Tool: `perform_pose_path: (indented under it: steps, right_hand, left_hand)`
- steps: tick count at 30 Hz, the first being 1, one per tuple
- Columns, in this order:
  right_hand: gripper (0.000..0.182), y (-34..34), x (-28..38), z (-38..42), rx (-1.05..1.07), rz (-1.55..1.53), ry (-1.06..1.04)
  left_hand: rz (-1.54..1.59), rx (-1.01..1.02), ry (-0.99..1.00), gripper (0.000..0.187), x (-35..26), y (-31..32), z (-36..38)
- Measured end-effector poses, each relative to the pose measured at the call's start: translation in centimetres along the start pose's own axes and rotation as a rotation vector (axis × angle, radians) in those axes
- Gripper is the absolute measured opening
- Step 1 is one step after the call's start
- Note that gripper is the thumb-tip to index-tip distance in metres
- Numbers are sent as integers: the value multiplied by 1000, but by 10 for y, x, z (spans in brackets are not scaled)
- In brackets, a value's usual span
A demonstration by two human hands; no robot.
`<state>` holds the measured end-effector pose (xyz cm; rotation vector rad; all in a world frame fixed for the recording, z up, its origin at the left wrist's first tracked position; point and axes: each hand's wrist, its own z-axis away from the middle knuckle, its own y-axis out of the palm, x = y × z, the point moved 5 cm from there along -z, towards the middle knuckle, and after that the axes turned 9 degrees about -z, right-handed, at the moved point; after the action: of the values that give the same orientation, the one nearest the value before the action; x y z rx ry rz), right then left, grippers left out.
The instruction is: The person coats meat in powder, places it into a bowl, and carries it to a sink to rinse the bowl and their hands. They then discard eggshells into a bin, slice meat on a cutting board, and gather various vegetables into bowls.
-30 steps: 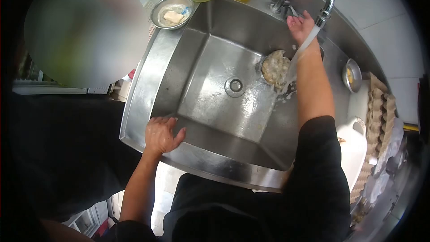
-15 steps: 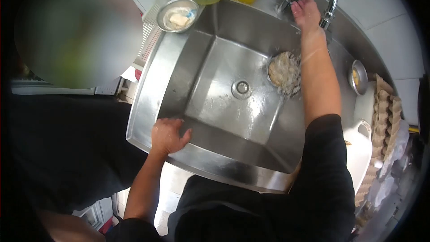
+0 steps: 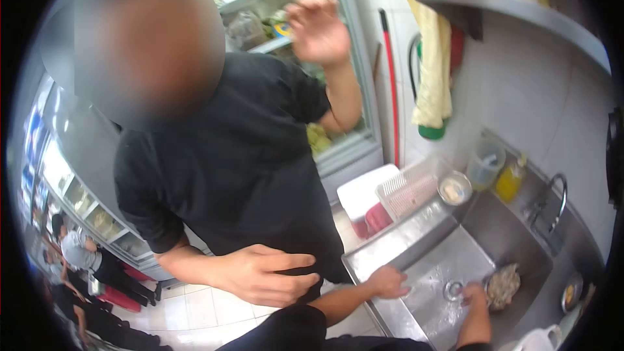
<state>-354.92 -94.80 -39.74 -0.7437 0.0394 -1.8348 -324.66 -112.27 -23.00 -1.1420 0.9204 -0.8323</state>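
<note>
Over the near left side of the steel sink (image 3: 448, 240), my left hand (image 3: 388, 283) is held out with its fingers loosely extended and nothing in it. My right hand (image 3: 475, 295) hovers over the basin by the drain (image 3: 453, 290), fingers loosely bent and apart, also without anything in it. Just right of that hand, a bowl of pale, wet food pieces (image 3: 504, 286) sits in the sink; I cannot make out what kind they are. The curved faucet (image 3: 560, 203) rises at the back right, apart from both hands.
A co-worker in a black shirt (image 3: 227, 156) stands close on my left, one hand (image 3: 318, 29) raised. A metal bowl (image 3: 454, 188), a white basket (image 3: 416, 188), a clear plastic container (image 3: 486, 166) and a yellow bottle (image 3: 511, 181) line the sink's far side. A small bowl (image 3: 572, 291) is at right.
My right hand has left the faucet and come down over the basin. My left hand has moved off the sink's front rim. The view has swung up and left, showing the co-worker.
</note>
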Motion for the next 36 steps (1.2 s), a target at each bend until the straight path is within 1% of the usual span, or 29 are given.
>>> perform_pose_path:
  steps: [1,3,4,5,7,9,10,12,13,15,16,18,19,20,21,22,23,25,27,28,30,31,33,34,36]
  right_hand:
    - [68,20,-25,-51,108,-156,-74]
    - [72,22,-22,-47,-205,-14,-301]
    - [73,30,-17,-44,-223,42,-371]
    - [74,38,-13,-42,-244,100,-440]
    - [74,57,-28,-35,-12,208,-456]
    - [69,62,-22,33,-200,221,-634]
    - [67,71,-7,87,-295,220,-713]
    - [61,81,0,148,-376,205,-771]
    - [54,88,0,180,-420,192,-769]
    - [42,98,-4,230,-507,176,-762]
    - [38,104,-8,237,-523,267,-801]
    - [28,117,-33,239,-554,445,-832]
    - [25,121,-37,264,-735,433,-955]
    - [23,123,-41,287,-968,343,-1109]
    - [23,124,-46,295,-884,336,-933]
    - [22,130,-56,314,-882,347,-977]
    - [18,133,-62,339,-820,266,-1013]
    - [11,143,-81,382,-678,209,-891]
    - [12,147,-130,409,-649,170,-803]
    - [14,154,-149,417,-627,154,-775]
    - [20,161,-211,413,-580,118,-613]
    - [24,167,-254,405,-550,94,-535]
    - [44,181,-356,382,-427,128,-104]
    - [53,194,-389,405,-601,179,-7]
    - [64,202,-444,433,-670,149,214]
  left_hand:
    - [8,-5,-18,50,1,-1,1]
    - [40,1,-46,50,-2,-1,5]
    - [20,28,-51,50,-4,-3,7]
    - [-5,0,-31,48,-4,1,6]
    - [-39,-37,29,44,-5,13,5]
    - [-68,-221,81,40,-14,16,7]
    - [-83,-303,115,38,-19,15,14]
    - [15,-281,157,38,-44,3,37]
    - [65,-266,176,39,-58,-5,51]
    - [46,-97,215,44,-81,-3,76]
    - [32,-17,233,47,-87,2,85]
    - [-101,-110,232,54,-82,22,91]
    - [-154,-144,265,57,-95,23,103]
    - [-180,-46,246,57,-95,29,103]
    - [-183,-41,247,56,-93,41,100]
    - [-168,69,260,54,-99,25,107]
    - [-160,63,284,55,-105,19,116]
    - [-144,88,329,60,-117,11,134]
    - [-144,39,438,61,-129,24,147]
    - [-148,62,446,63,-133,27,151]
    - [-155,108,453,66,-136,25,156]
    - [-154,83,462,68,-133,31,155]
    - [-153,71,488,73,-126,39,159]
    - [-160,94,482,75,-123,42,163]
    - [-164,131,445,79,-127,37,164]
